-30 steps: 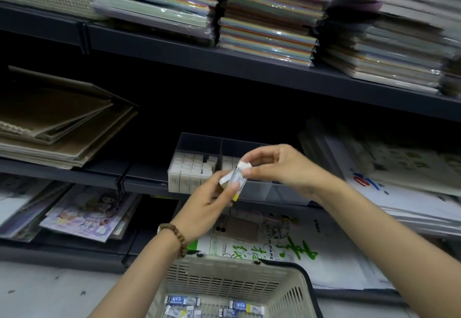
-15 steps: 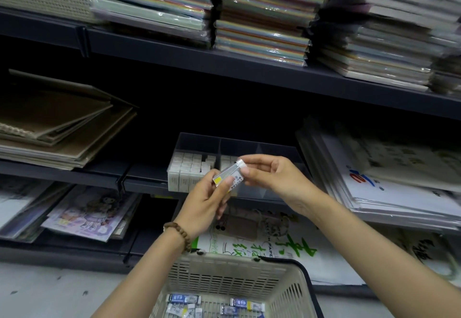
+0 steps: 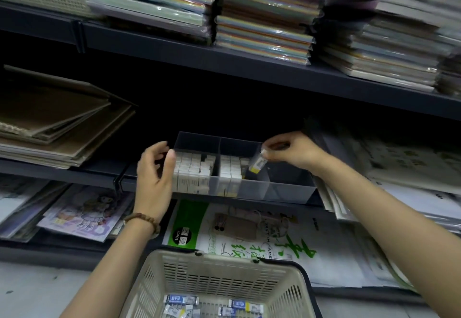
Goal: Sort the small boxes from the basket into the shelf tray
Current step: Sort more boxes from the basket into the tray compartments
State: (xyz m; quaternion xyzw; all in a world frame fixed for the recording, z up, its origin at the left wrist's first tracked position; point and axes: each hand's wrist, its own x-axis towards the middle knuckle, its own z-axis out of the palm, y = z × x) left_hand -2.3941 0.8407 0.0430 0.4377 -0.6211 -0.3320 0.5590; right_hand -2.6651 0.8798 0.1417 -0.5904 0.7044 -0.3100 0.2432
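Pinching small box (image 3: 258, 164) over gap in tray (image 3: 287, 194), right hand (image 3: 291, 151); left hand (image 3: 156, 175) loose at left edge.

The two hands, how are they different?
The right hand pinches a small box over the tray; the left hand holds nothing, loosely curved at the tray's left end. The left hand's wrist wears a bead bracelet; the right hand's wrist is bare. Both are up at the tray.
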